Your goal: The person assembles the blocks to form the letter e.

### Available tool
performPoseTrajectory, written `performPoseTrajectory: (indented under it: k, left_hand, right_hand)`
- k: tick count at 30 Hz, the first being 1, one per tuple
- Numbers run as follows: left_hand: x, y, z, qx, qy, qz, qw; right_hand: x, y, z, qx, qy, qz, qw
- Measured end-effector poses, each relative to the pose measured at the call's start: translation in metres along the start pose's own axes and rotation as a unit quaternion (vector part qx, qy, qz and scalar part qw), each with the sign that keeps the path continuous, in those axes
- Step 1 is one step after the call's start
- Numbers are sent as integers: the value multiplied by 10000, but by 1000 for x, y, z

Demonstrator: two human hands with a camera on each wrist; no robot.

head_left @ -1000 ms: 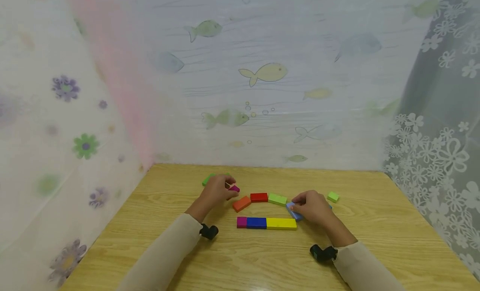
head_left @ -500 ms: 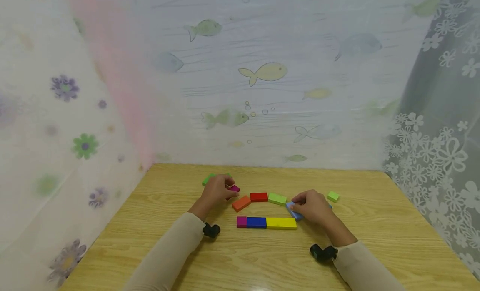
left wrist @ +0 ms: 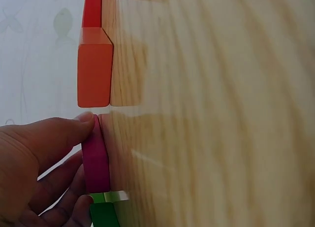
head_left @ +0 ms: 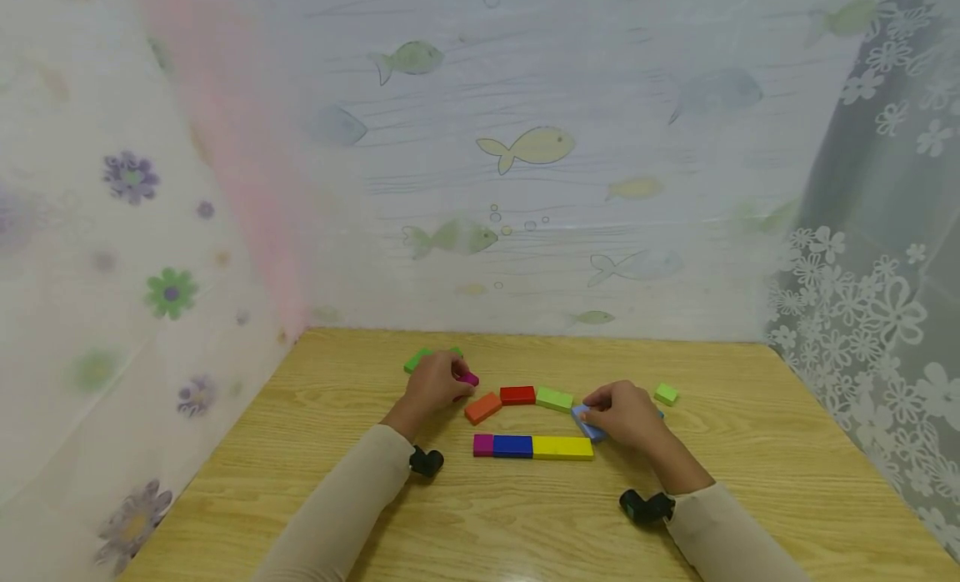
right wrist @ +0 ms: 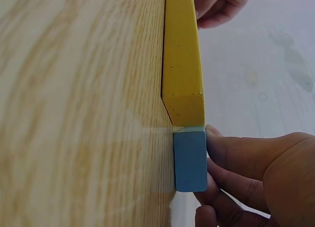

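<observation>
Between thumb and fingers my left hand [head_left: 437, 385] pinches a magenta block [left wrist: 96, 160], which stands low at the table, left of an orange block [head_left: 483, 408]. My right hand [head_left: 624, 412] grips a light blue block [head_left: 586, 423] lying slantwise near the end of a lime green block [head_left: 554, 398]. A red block [head_left: 517, 395] sits between the orange and lime ones, so these form a shallow curve. In front of the curve, a small magenta block [head_left: 483, 445], a dark blue block [head_left: 513, 446] and a yellow block [head_left: 562, 447] lie end to end.
Green blocks [head_left: 415, 361] lie behind my left hand, partly hidden by it. A small lime block [head_left: 666, 393] lies to the right, and a teal piece [head_left: 661, 413] peeks out behind my right hand. A printed curtain [head_left: 525, 190] hangs at the back edge of the wooden table [head_left: 510, 532].
My left wrist and forearm have shifted slightly right, and the magenta block has turned a little in the fingers. My right hand and the other blocks stay in place.
</observation>
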State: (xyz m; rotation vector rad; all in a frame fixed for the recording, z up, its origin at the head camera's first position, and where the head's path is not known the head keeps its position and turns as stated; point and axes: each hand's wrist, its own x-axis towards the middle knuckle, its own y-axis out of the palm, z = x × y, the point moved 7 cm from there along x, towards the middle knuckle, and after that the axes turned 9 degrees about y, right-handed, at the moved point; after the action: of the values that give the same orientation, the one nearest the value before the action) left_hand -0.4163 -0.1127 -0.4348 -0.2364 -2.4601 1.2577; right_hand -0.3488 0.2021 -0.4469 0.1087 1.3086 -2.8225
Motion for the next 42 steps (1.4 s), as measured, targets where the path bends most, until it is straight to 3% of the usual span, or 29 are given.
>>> performPoseTrajectory:
  k: [21,31,42]
  left_hand:
    - [-5,-9,-3,-138,-168,-209,9995]
    - [-16,-18,-7,166,-329,-308,9988]
    - [-33,-28,-16,92,-326,-427,9985]
  right_hand:
    - [1,1,0,-54,35,-35,10000]
    - [1,1,-1,-60,77,-2,10000]
    - [0,0,1,-75,53,73,9999]
